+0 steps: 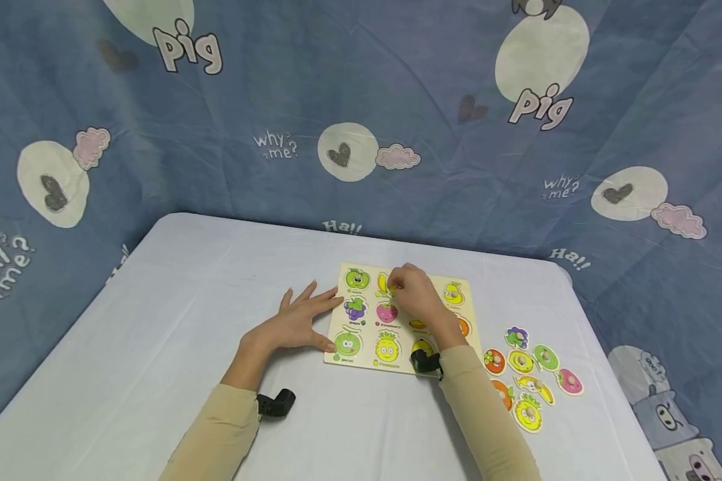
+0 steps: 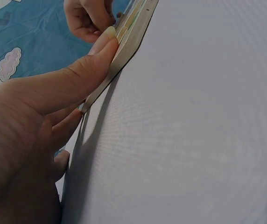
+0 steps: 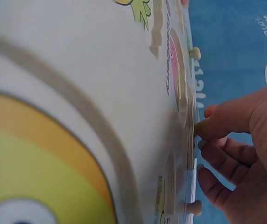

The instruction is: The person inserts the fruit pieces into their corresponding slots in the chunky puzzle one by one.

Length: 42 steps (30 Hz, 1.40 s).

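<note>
A wooden fruit puzzle board (image 1: 370,354) lies on the table with printed fruit pictures. My left hand (image 1: 295,319) lies at its left edge, fingers spread; in the left wrist view the thumb (image 2: 101,49) rests on the board's rim. My right hand (image 1: 418,294) is over the upper middle of the board, fingertips together at a yellow puzzle piece (image 1: 382,283). In the right wrist view its thumb and fingers (image 3: 217,123) pinch at the board's surface; the fingers hide what lies between them. A pear piece (image 1: 454,293) with a knob sits in the top right.
Several loose fruit pieces lie right of the board, near my right forearm, among them a grape (image 1: 517,337), a strawberry (image 1: 569,381), a banana (image 1: 537,389) and a pineapple (image 1: 527,413). A white cloth covers the table (image 1: 156,374); a blue printed curtain (image 1: 265,87) hangs behind.
</note>
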Each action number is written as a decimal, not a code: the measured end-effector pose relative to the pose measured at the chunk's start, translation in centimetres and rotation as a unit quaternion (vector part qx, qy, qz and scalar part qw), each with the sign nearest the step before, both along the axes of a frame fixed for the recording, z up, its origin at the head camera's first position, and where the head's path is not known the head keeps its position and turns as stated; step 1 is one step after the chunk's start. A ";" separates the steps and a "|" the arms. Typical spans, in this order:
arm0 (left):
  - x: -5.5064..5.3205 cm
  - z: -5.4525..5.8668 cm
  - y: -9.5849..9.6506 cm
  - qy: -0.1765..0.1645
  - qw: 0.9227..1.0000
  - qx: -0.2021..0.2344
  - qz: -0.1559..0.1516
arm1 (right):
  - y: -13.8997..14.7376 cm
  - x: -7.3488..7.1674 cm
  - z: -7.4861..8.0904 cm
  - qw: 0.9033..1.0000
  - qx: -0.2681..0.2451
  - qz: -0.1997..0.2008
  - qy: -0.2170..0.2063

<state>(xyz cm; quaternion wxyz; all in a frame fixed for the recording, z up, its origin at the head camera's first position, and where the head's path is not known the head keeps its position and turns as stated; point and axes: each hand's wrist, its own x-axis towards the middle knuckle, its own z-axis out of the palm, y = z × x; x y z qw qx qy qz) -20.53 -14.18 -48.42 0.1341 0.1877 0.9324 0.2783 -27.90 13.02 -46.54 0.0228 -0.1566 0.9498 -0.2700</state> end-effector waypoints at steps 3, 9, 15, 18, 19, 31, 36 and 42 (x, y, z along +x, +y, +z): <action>0.0 -0.1 0.1 0.000 1.000 -0.001 0.000 | -0.1 -0.1 0.1 1.000 -0.001 0.005 0.003; -0.2 -0.2 0.1 0.005 1.000 -0.003 -0.003 | -0.4 -0.5 0.1 1.000 0.002 0.019 0.007; -0.2 -0.1 0.0 0.006 1.000 -0.005 -0.004 | -0.7 -0.7 0.0 1.000 -0.003 0.024 0.006; -0.2 -0.1 0.0 0.005 1.000 -0.004 -0.004 | -0.8 -0.7 0.1 1.000 -0.011 0.023 0.000; -0.1 -0.1 0.1 0.005 1.000 -0.003 -0.004 | -0.8 -0.7 0.1 1.000 -0.013 0.022 -0.002; -0.2 -0.2 0.1 0.003 1.000 -0.004 -0.005 | -1.2 -0.8 0.1 1.000 -0.001 0.009 -0.028; -0.3 -0.4 0.0 0.003 1.000 -0.003 -0.005 | -1.1 -0.9 0.1 0.999 0.002 0.013 -0.035; -0.2 -0.3 0.0 0.006 1.000 0.000 -0.004 | -0.9 -0.9 0.1 0.999 0.002 0.016 -0.047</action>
